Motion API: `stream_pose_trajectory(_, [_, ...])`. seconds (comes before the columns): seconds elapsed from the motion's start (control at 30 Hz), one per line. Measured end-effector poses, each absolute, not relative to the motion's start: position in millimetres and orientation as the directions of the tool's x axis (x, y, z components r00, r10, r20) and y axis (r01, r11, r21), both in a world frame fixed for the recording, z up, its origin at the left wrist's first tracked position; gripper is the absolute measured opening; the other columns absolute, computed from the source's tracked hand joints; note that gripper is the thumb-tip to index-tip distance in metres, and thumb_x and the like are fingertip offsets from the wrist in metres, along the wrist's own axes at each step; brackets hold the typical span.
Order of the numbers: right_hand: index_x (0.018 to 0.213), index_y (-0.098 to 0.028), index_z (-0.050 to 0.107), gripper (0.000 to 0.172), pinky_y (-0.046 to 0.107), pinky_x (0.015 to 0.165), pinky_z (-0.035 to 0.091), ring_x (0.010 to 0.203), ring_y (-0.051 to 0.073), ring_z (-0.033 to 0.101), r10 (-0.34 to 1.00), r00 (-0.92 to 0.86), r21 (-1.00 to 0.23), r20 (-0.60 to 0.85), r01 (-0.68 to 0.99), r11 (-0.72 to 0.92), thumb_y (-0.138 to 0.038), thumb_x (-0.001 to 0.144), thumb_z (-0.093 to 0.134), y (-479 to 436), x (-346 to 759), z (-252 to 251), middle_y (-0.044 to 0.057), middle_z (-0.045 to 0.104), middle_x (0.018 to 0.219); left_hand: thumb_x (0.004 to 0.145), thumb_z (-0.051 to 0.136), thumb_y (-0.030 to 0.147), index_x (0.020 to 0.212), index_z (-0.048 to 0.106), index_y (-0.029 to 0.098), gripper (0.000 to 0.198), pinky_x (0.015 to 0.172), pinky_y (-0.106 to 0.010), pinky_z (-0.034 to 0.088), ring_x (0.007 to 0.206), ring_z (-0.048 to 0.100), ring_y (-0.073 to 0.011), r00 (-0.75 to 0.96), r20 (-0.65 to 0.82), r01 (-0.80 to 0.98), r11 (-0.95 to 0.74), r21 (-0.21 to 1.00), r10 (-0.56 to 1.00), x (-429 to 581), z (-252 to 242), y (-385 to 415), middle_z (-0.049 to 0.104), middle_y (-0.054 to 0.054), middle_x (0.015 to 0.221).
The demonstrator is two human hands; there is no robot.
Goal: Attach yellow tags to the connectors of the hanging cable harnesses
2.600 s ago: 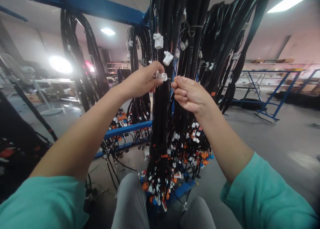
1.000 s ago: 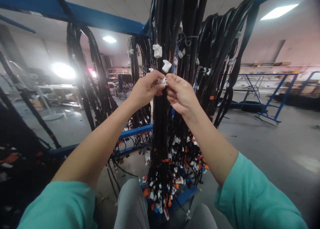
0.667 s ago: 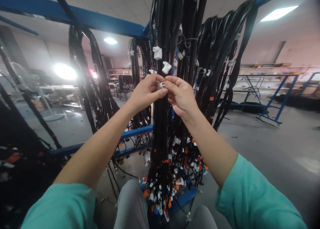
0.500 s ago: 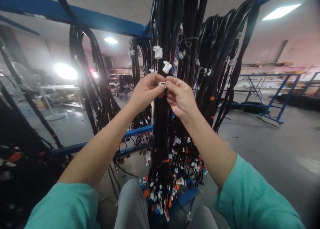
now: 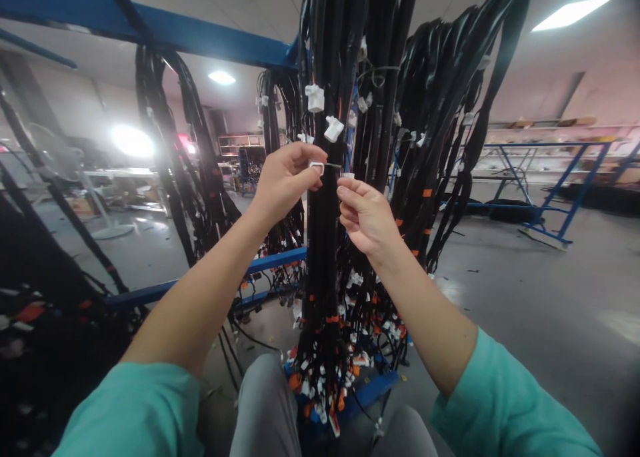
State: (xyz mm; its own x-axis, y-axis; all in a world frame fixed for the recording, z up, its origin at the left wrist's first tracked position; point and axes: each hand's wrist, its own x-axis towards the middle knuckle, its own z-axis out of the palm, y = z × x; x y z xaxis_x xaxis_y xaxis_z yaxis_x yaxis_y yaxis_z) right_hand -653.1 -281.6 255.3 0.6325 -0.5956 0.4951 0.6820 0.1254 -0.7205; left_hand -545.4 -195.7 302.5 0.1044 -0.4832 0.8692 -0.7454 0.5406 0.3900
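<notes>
The left hand (image 5: 289,178) pinches the white connector (image 5: 317,166) before the black cable bundle (image 5: 321,250), long side roughly level, a thin grey strand (image 5: 333,166) running from it toward the right hand (image 5: 369,214), slightly lower, fingertips closed (on what, I cannot tell).

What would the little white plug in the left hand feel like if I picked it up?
The white plug is probably light: it's small, and the left hand pinches it between thumb and fingers. It looks stiff, because its squared rim isn't visibly squashed by that pinch. Its boxy shape suggests it wouldn't roll easily.
</notes>
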Motion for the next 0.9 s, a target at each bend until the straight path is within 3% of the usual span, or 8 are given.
stream_pose_trajectory(0.13, [0.078, -0.015, 0.057, 0.012, 0.014, 0.032, 0.011, 0.035, 0.000, 0.022, -0.615, 0.672, -0.706, 0.413, 0.663, 0.250, -0.011, 0.071, 0.065, -286.0, -658.3, 248.5, -0.012, 0.034, 0.047, 0.080, 0.046, 0.019, 0.095, 0.055, 0.019, 0.018, 0.061, -0.022, 0.053, 0.066, 0.059, -0.0082, 0.102, 0.881, -0.792, 0.498, 0.354, -0.463, -540.1, 305.2, -195.2, 0.060, -0.002, 0.088])
stream_pose_trajectory(0.23, [0.081, -0.012, 0.057, 0.004, 0.011, 0.030, 0.016, 0.034, 0.000, 0.025, -0.604, 0.748, -0.676, 0.273, 0.596, 0.433, -0.010, 0.079, 0.055, -291.7, -664.1, 234.9, -0.010, 0.035, 0.049, 0.082, 0.045, 0.020, 0.096, 0.055, 0.020, 0.018, 0.062, -0.022, 0.053, 0.066, 0.059, -0.0085, 0.096, 0.898, -0.850, 0.434, 0.298, -0.429, -532.6, 306.9, -189.4, 0.059, -0.001, 0.085])
stream_pose_trajectory(0.4, [0.096, -0.006, 0.054, 0.026, 0.010, 0.030, 0.025, 0.036, 0.001, 0.034, -0.485, 0.874, -0.604, -0.021, 0.375, 0.703, -0.004, 0.089, 0.029, -298.5, -671.6, 182.2, -0.004, 0.043, 0.055, 0.080, 0.047, 0.017, 0.098, 0.058, 0.021, 0.021, 0.068, -0.025, 0.051, 0.078, 0.061, -0.0123, 0.068, 0.930, -0.951, 0.257, 0.169, -0.360, -516.8, 306.5, -177.1, 0.060, -0.002, 0.096])
stream_pose_trajectory(0.53, [0.106, -0.008, 0.048, 0.028, 0.009, 0.029, 0.027, 0.036, 0.002, 0.034, -0.359, 0.917, -0.511, -0.176, 0.227, 0.829, -0.002, 0.090, 0.026, -300.6, -678.1, 115.5, -0.005, 0.042, 0.056, 0.079, 0.049, 0.019, 0.094, 0.060, 0.020, 0.019, 0.080, -0.031, 0.050, 0.094, 0.058, -0.0166, 0.041, 0.884, -0.987, 0.116, 0.107, -0.465, -506.9, 305.4, -170.3, 0.062, -0.003, 0.102])
stream_pose_trajectory(0.63, [0.108, -0.010, 0.047, 0.028, 0.008, 0.031, 0.026, 0.037, 0.001, 0.036, -0.261, 0.944, -0.450, -0.201, 0.148, 0.881, 0.000, 0.090, 0.027, -303.9, -686.6, 59.7, -0.006, 0.042, 0.058, 0.079, 0.052, 0.022, 0.095, 0.061, 0.021, 0.018, 0.089, -0.035, 0.046, 0.107, 0.054, -0.0192, 0.038, 0.853, -0.999, 0.012, 0.052, -0.521, -500.7, 302.4, -168.0, 0.060, -0.004, 0.112])
stream_pose_trajectory(0.73, [0.103, -0.011, 0.051, 0.026, 0.008, 0.032, 0.025, 0.038, 0.000, 0.037, -0.202, 0.966, -0.402, -0.164, 0.121, 0.908, 0.002, 0.088, 0.034, -308.2, -699.2, 8.4, -0.005, 0.046, 0.060, 0.077, 0.059, 0.027, 0.104, 0.058, 0.021, 0.027, 0.098, -0.041, 0.039, 0.118, 0.047, -0.0245, 0.004, 0.833, -0.988, -0.130, -0.082, -0.553, -494.9, 296.3, -170.6, 0.052, -0.007, 0.125])
stream_pose_trajectory(0.83, [0.098, -0.013, 0.054, 0.023, 0.008, 0.032, 0.024, 0.037, 0.000, 0.038, -0.141, 0.978, -0.352, -0.156, 0.079, 0.933, 0.001, 0.087, 0.040, -310.4, -715.7, -30.9, -0.007, 0.047, 0.059, 0.070, 0.068, 0.027, 0.115, 0.051, 0.020, 0.049, 0.098, -0.046, 0.038, 0.121, 0.041, -0.0315, -0.013, 0.833, -0.941, -0.275, -0.198, -0.552, -490.7, 288.0, -179.4, 0.044, -0.012, 0.132])
stream_pose_trajectory(0.9, [0.096, -0.014, 0.055, 0.022, 0.008, 0.032, 0.024, 0.038, 0.000, 0.038, -0.126, 0.979, -0.319, -0.162, 0.069, 0.945, 0.002, 0.085, 0.045, -310.3, -727.4, -49.6, -0.008, 0.046, 0.058, 0.070, 0.068, 0.022, 0.117, 0.049, 0.022, 0.051, 0.094, -0.047, 0.040, 0.119, 0.042, -0.0334, -0.008, 0.845, -0.908, -0.350, -0.230, -0.535, -489.5, 283.6, -187.1, 0.043, -0.013, 0.133])
